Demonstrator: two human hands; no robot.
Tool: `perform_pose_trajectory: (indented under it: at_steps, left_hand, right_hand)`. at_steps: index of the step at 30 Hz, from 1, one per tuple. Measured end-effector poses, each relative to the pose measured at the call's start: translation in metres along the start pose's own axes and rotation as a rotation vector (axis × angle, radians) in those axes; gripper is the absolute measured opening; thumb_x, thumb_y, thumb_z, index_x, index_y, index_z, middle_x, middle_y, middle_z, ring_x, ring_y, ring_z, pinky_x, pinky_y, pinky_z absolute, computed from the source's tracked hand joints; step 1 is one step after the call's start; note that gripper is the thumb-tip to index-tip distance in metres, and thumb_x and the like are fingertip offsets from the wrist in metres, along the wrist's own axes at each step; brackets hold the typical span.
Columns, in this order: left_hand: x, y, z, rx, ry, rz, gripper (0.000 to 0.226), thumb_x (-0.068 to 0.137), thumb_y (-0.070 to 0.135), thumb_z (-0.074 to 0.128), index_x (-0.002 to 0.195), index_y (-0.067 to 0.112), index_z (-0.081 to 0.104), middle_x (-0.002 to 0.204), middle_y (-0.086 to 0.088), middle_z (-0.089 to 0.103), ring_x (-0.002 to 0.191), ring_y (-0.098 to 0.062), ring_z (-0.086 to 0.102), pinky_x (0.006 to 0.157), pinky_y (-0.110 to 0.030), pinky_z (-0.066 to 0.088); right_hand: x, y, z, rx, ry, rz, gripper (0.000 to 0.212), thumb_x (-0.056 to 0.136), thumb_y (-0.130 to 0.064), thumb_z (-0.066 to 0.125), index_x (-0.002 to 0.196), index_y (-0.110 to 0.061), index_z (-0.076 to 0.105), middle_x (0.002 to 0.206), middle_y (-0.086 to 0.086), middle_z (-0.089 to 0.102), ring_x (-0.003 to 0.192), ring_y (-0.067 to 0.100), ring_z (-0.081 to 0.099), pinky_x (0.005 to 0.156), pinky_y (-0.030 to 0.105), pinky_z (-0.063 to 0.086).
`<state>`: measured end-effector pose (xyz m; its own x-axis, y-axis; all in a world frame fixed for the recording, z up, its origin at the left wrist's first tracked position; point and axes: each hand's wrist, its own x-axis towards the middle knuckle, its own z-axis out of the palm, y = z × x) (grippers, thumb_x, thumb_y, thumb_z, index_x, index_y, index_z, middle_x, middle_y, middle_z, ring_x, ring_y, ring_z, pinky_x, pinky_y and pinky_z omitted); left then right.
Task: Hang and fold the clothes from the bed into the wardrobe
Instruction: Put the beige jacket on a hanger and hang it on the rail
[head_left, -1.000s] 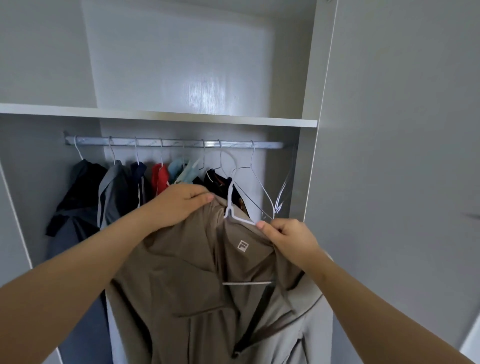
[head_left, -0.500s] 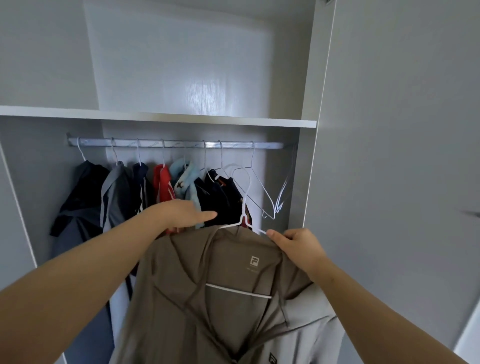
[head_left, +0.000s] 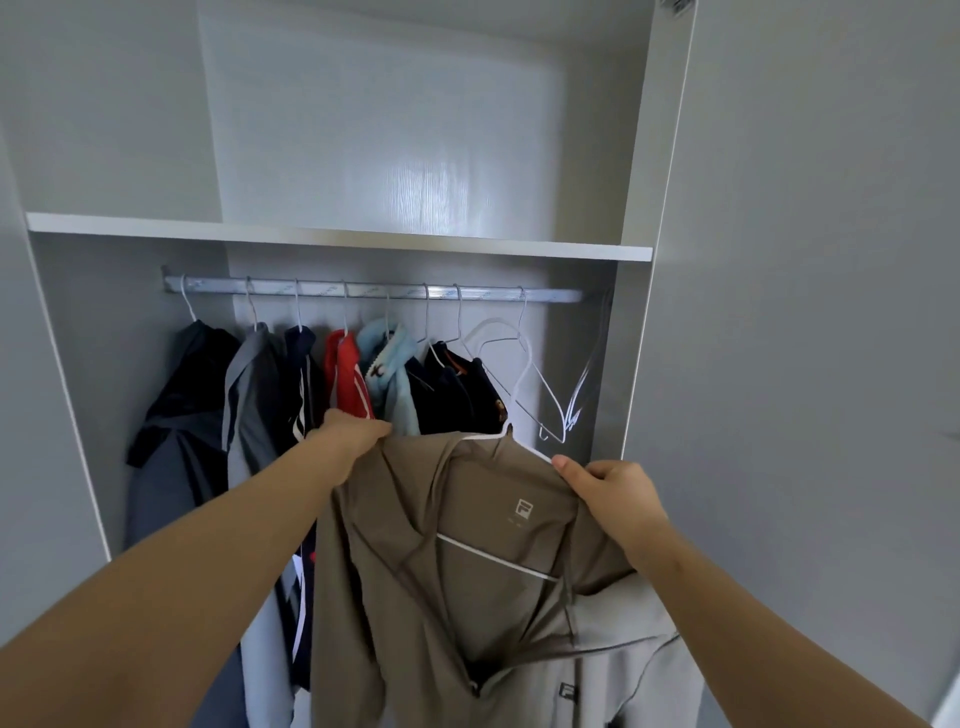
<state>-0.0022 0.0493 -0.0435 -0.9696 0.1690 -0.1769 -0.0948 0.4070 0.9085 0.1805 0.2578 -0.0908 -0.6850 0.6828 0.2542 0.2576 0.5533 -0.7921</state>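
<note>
Matte taupe jacket (head_left: 467, 597) on a thin white wire hanger (head_left: 493, 556). The left hand (head_left: 348, 436) grips one shoulder and the right hand (head_left: 608, 493) pinches the other. The rail (head_left: 550, 295) is bare at its right end, above empty hangers (head_left: 573, 415).

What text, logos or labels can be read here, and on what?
"F": pale square logo inside the neck of the brown hooded jacket on the white wire hanger.
"F": dark square logo on the jacket's light grey front, low down.
Small print under the pale logo: too small to read.
Faint blue marks on the silver clothes rail: too blurred to read.
</note>
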Motion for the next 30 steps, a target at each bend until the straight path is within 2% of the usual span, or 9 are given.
perform_pose_trajectory:
  at_steps: [4, 7, 11, 14, 19, 22, 24, 27, 30]
  left_hand:
    - [-0.005, -0.007, 0.006, -0.370, -0.104, -0.196, 0.067, 0.083, 0.037, 0.067, 0.137, 0.011, 0.037, 0.133, -0.010, 0.049, 0.110, -0.027, 0.053, 0.082, -0.037, 0.040]
    - [-0.012, -0.006, 0.012, -0.260, -0.268, -0.199, 0.041, 0.085, 0.039, 0.063, 0.111, 0.008, 0.055, 0.111, -0.001, 0.056, 0.092, -0.019, 0.053, 0.093, -0.034, 0.037]
    - [-0.015, 0.002, 0.015, -0.017, -0.262, 0.014, 0.042, 0.091, 0.024, 0.059, 0.126, 0.004, 0.051, 0.116, -0.014, 0.060, 0.096, -0.024, 0.056, 0.082, -0.031, 0.045]
    - [-0.014, 0.016, 0.013, 0.125, -0.159, 0.238, 0.031, 0.095, 0.025, 0.050, 0.119, 0.006, 0.055, 0.102, -0.013, 0.060, 0.088, -0.025, 0.058, 0.061, -0.030, 0.048]
    - [-0.007, 0.050, 0.001, 0.183, 0.255, 0.570, 0.026, 0.097, 0.024, 0.043, 0.107, 0.006, 0.059, 0.106, -0.017, 0.059, 0.089, -0.027, 0.055, 0.071, -0.034, 0.046]
    - [-0.013, 0.066, 0.009, -0.166, -0.032, 0.489, 0.022, 0.096, 0.020, 0.048, 0.110, 0.006, 0.058, 0.100, -0.015, 0.062, 0.085, -0.024, 0.063, 0.070, -0.035, 0.056]
    - [-0.022, 0.059, 0.018, 0.002, -0.199, 0.464, 0.018, 0.095, 0.021, 0.050, 0.109, 0.013, 0.058, 0.087, -0.005, 0.059, 0.068, -0.009, 0.058, 0.053, -0.022, 0.048]
    - [-0.018, 0.035, 0.019, 0.519, -0.175, 0.559, 0.041, 0.094, 0.046, 0.045, 0.121, 0.017, 0.057, 0.123, -0.003, 0.057, 0.106, -0.016, 0.054, 0.079, -0.021, 0.039]
    - [-0.017, 0.018, 0.018, 0.696, -0.287, 0.343, 0.081, 0.087, 0.070, 0.027, 0.142, 0.011, 0.037, 0.150, -0.010, 0.031, 0.136, -0.026, 0.032, 0.106, -0.032, 0.029]
  right_hand:
    - [0.002, 0.003, 0.000, 0.048, 0.025, 0.031, 0.057, 0.079, -0.056, 0.062, 0.046, -0.016, 0.037, 0.032, -0.005, 0.028, 0.048, 0.017, 0.035, 0.055, 0.027, 0.031]
    - [0.003, 0.004, 0.000, 0.071, 0.035, 0.034, 0.058, 0.079, -0.055, 0.062, 0.044, -0.015, 0.038, 0.032, -0.006, 0.030, 0.049, 0.017, 0.037, 0.056, 0.028, 0.033]
    - [0.002, 0.005, 0.002, 0.071, 0.025, 0.039, 0.061, 0.080, -0.055, 0.061, 0.038, -0.016, 0.041, 0.032, -0.005, 0.030, 0.047, 0.016, 0.036, 0.054, 0.028, 0.031]
    - [0.000, 0.001, 0.000, 0.044, 0.009, -0.002, 0.060, 0.082, -0.054, 0.059, 0.036, -0.020, 0.042, 0.033, -0.005, 0.031, 0.045, 0.013, 0.034, 0.051, 0.027, 0.030]
    - [-0.007, -0.008, -0.002, -0.140, -0.111, -0.178, 0.055, 0.084, -0.057, 0.054, 0.044, -0.022, 0.040, 0.038, -0.006, 0.034, 0.045, 0.008, 0.035, 0.051, 0.027, 0.032]
    - [-0.008, -0.011, -0.001, -0.150, -0.118, -0.191, 0.059, 0.081, -0.059, 0.055, 0.045, -0.017, 0.035, 0.039, -0.005, 0.032, 0.045, 0.009, 0.036, 0.052, 0.026, 0.033]
    - [-0.006, -0.011, -0.003, -0.053, -0.081, -0.134, 0.057, 0.081, -0.057, 0.058, 0.046, -0.016, 0.039, 0.040, -0.005, 0.034, 0.048, 0.012, 0.039, 0.054, 0.027, 0.035]
    - [-0.005, -0.005, -0.009, 0.043, -0.017, -0.053, 0.055, 0.079, -0.053, 0.062, 0.046, -0.016, 0.041, 0.039, -0.005, 0.033, 0.049, 0.015, 0.039, 0.056, 0.028, 0.035]
    - [-0.004, 0.000, -0.015, 0.038, 0.019, -0.038, 0.057, 0.077, -0.054, 0.064, 0.044, -0.016, 0.039, 0.037, -0.006, 0.032, 0.048, 0.015, 0.038, 0.055, 0.028, 0.034]
